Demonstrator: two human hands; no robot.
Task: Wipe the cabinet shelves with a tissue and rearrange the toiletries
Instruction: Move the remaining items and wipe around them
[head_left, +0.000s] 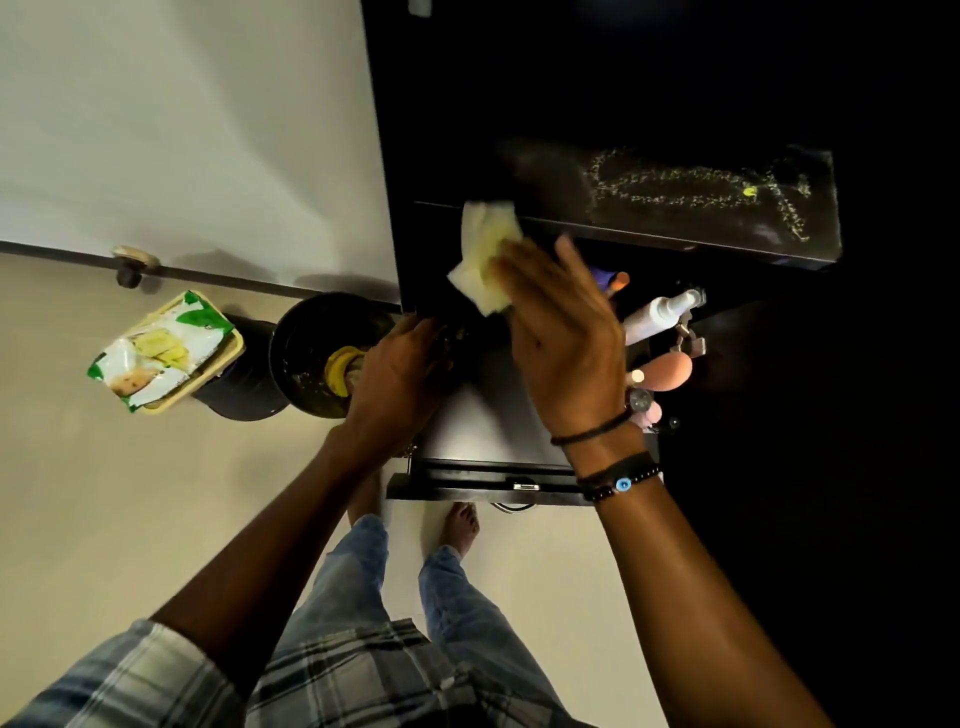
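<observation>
My right hand (563, 332) holds a crumpled white-yellow tissue (485, 254) against the front edge of the dark cabinet's upper shelf (649, 236). My left hand (400, 382) rests on the left edge of the lower shelf (478, 410); whether it holds anything is hidden. Toiletries stand at the right of the lower shelf: a white spray bottle (660, 314), a purple and orange item (613, 280), and a pink rounded item (670, 371), partly hidden behind my right wrist.
A beaded chain (696, 192) lies on the upper shelf. On the floor left of the cabinet stand a black bin (311, 353) holding a yellow item and a stool carrying a green-white wipes pack (163, 351). My bare feet are below the cabinet.
</observation>
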